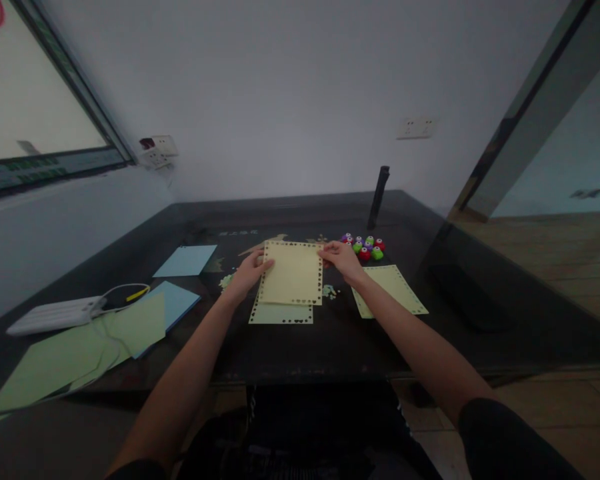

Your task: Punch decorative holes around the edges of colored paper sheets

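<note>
Between my two hands is a yellow sheet of paper (293,273) with small cut-out shapes punched along its edges. My left hand (250,270) pinches its left edge, and my right hand (341,259) grips the upper right edge. Below and partly behind it lies a pale green punched sheet (281,315), mostly hidden. Small paper bits (330,291) are scattered on the table beside the sheets. Near my right forearm lie more yellow punched sheets (393,288). Just beyond my right hand sits a cluster of red, green and purple craft punches (364,253).
On the left of the dark table (300,357) are blue paper (187,261), green sheets (80,350), and a white power bank-like block (55,315) with a cable. A black upright object (379,198) stands at the back; a dark flat object (465,297) lies right.
</note>
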### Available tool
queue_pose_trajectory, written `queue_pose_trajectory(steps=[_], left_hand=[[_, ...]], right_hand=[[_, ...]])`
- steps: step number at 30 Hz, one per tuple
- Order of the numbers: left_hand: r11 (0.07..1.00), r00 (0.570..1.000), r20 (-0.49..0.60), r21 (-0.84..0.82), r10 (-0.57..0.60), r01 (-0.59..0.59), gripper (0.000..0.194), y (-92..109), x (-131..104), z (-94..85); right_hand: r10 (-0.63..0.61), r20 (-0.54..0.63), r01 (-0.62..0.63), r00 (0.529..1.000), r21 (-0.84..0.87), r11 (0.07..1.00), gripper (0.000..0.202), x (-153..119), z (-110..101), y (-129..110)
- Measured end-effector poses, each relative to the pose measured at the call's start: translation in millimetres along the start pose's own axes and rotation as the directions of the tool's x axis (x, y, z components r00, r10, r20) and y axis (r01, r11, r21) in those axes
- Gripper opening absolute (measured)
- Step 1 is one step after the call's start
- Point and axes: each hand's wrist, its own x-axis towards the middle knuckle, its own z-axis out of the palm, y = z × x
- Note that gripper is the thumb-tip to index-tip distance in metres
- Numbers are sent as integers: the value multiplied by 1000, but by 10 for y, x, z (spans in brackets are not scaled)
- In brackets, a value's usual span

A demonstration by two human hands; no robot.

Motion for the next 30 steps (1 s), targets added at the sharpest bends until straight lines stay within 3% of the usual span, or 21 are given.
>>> queue_pose_trajectory(steps=[5, 10, 12, 14, 18, 22, 27, 30], left_hand=[[1000, 986, 168, 11, -5, 3, 37, 9, -40, 50], [996, 993, 119, 92, -2, -9, 31, 36, -73, 91], [995, 996, 84, 98, 24, -32, 29, 23, -62, 97], [995, 997, 58, 77, 53, -58, 28, 4, -43, 99], [994, 995, 2, 43, 103, -103, 26, -11, -27, 111], [988, 990, -50, 82, 132, -127, 24, 23, -49, 145], [986, 980, -112, -2, 163, -164, 26, 34, -39, 169], [987, 986, -84, -62, 145, -150, 27, -26, 10, 186]], right_hand=[[-5, -135, 9, 991, 24, 1000, 40, 98, -194, -61], [39, -182, -20, 983, 104, 994, 42, 101, -226, -64], [79, -115, -61, 990, 152, 987, 39, 73, -200, -56], [115, 34, -119, 993, 160, 980, 35, 31, -167, -53], [164, 320, -196, 933, 70, 978, 30, -67, -113, -69], [176, 394, -199, 902, 17, 980, 34, -125, -80, -83], [146, 297, -152, 944, -3, 988, 30, -81, -102, -65], [111, 180, -120, 977, 37, 992, 30, -39, -195, -94]])
